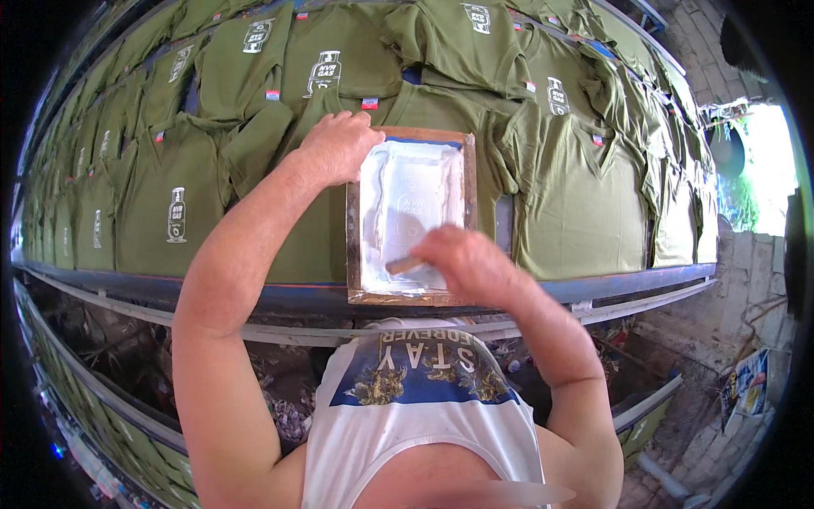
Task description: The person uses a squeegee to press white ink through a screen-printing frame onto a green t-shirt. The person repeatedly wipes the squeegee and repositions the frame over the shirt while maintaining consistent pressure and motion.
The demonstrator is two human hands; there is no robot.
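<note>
Wooden-framed screen on a green shirt, center of the frame.
The right hand, right of center, has its grip closed around a wooden squeegee over the white-smeared mesh — the left hand's grip is curled over the screen's upper-left corner — and shirts cover the counter across the upper frame.

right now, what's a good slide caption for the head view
Left hand on the frame, right hand holding a tool over the white screen, green shirt beneath.
</note>
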